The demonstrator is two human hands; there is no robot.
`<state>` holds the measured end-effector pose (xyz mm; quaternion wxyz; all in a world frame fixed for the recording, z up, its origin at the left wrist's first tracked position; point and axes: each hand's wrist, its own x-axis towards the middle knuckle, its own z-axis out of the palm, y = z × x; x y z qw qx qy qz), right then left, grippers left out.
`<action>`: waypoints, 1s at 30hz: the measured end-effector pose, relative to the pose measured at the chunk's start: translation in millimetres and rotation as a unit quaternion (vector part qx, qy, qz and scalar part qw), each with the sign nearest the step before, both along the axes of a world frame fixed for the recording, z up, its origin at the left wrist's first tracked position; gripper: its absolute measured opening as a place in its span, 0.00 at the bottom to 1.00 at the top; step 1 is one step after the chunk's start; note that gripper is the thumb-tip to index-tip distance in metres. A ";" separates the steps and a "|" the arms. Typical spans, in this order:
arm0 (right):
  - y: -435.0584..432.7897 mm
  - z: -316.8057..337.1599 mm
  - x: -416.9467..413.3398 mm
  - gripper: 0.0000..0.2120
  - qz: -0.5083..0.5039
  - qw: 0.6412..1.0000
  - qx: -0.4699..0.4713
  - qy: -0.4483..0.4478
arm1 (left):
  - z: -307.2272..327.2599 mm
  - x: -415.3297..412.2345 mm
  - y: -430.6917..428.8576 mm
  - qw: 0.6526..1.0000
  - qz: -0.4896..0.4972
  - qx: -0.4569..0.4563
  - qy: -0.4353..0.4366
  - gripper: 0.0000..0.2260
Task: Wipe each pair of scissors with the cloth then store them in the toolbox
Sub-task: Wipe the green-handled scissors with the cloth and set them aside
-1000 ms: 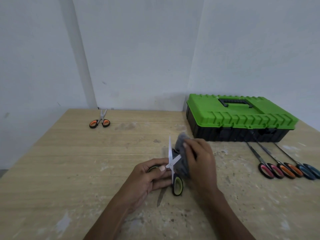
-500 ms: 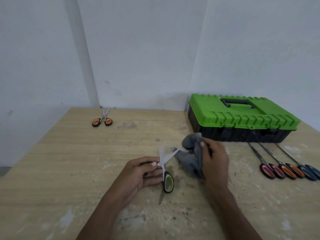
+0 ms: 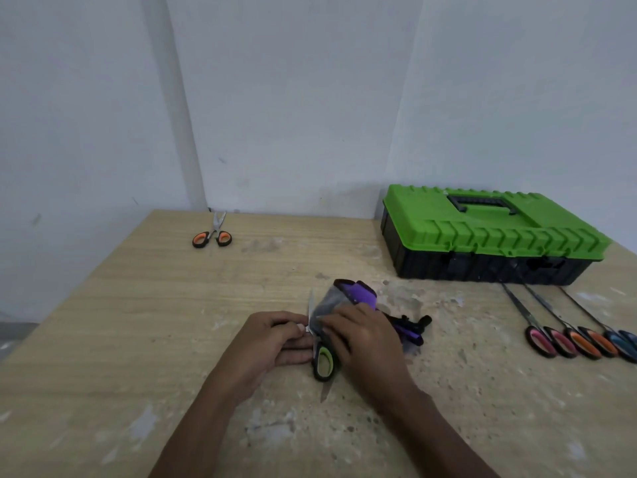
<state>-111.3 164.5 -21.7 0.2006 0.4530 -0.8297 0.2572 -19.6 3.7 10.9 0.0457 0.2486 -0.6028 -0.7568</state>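
Note:
My left hand (image 3: 275, 339) grips a pair of scissors (image 3: 324, 363) with black and lime-green handles, blades pointing away from me. My right hand (image 3: 362, 336) holds a grey cloth (image 3: 329, 303) with a purple patch against the blades, covering most of them. One blade tip shows above the cloth. The green-lidded black toolbox (image 3: 482, 232) stands shut at the back right. In front of it lie three long scissors (image 3: 579, 339) with pink, orange and blue handles. A small orange-handled pair (image 3: 213, 236) lies at the far left near the wall.
The wooden table (image 3: 138, 339) is stained and rough, with its left edge near a grey floor. White walls close off the back and the right side behind the toolbox.
My right hand moved the cloth from off to the right back onto the blades, and the open blades have come together. The camera view has tilted slightly.

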 end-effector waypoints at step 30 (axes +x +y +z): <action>-26.7 16.5 -37.9 0.10 0.049 0.990 0.087 -0.100 | 6.5 -0.8 -2.4 1.000 -0.010 0.026 -0.011 0.07</action>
